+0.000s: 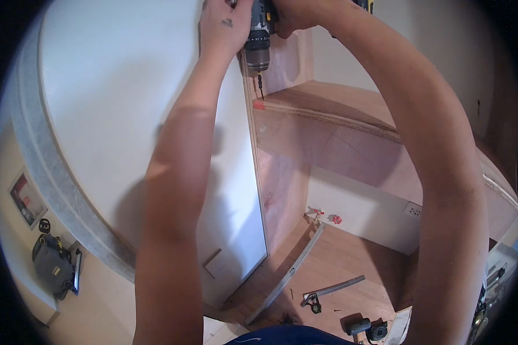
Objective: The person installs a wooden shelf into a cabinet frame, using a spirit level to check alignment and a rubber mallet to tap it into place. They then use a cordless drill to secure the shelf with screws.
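Note:
A dark cordless drill points downward at the top of the view. Its thin bit reaches down to the plywood shelf, beside a small red patch at the shelf's left corner. My right hand is closed round the drill, partly cut off by the upper edge. Against the drill's left side, near the white panel's edge, is my left hand; its fingers run out of view, so their grip is hidden.
A tall white panel stands at the left. Below the shelf, a long metal level, a combination square and a hammer-like tool lie on the wooden base. Red-handled valves stick out at the back. A dark bag sits far left.

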Motion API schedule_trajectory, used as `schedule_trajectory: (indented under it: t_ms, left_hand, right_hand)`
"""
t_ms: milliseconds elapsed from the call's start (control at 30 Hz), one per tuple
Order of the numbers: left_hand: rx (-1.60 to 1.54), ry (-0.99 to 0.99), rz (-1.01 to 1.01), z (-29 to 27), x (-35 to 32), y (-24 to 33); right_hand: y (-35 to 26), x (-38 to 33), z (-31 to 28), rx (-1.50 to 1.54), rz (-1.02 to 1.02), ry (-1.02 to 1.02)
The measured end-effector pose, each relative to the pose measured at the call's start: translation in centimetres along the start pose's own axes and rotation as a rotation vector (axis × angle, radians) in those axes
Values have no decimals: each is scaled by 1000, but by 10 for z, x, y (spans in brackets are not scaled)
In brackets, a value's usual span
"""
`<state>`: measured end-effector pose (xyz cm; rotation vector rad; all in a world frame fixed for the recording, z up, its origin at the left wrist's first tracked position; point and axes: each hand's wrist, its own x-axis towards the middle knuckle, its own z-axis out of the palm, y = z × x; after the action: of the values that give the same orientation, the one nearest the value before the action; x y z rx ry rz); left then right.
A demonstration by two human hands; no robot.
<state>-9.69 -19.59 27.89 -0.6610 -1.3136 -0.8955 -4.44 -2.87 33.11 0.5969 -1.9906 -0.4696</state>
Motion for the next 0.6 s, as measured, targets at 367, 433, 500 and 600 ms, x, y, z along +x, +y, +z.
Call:
schedule_trajectory:
  t_ms: [367,433,500,600]
  left_hand:
    - [-246,-165,5,22,8,-12]
    - [-199,-144,22,22,8,-11]
    - [-150,-128,41,21,9,-11]
    - [-132,-123,22,20,6,-11]
  right_hand:
    - [-3,9,-1,-91,3,-86]
    - [-3,10,-1,-101,3,-92]
    - [-4,11,1,-122,2,-90]
    - [-3,14,7,-95,6,-62]
